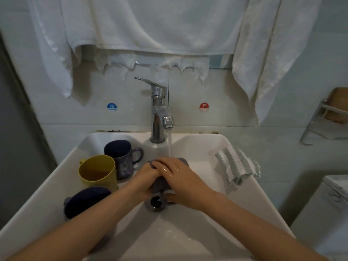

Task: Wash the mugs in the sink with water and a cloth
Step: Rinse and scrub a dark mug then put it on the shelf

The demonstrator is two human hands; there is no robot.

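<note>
Three mugs sit left of centre in the sink (207, 141): yellow mug (98, 171), dark blue mug (122, 157) behind it, third dark mug (84, 201) lower left. At centre, left hand (145, 178) and right hand (181, 178), fingers (163, 165) curled, grip a grey cloth (160, 183) under the running tap (158, 110).

white towels (150, 25) hang over pale tiled wall (226, 113)

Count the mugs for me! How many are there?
3, all on the sink's left side: a yellow mug in the middle, a dark handled mug behind it, a third dark mug nearest, partly behind the left forearm. The left hand, right hand and cloth might hide another.
</note>
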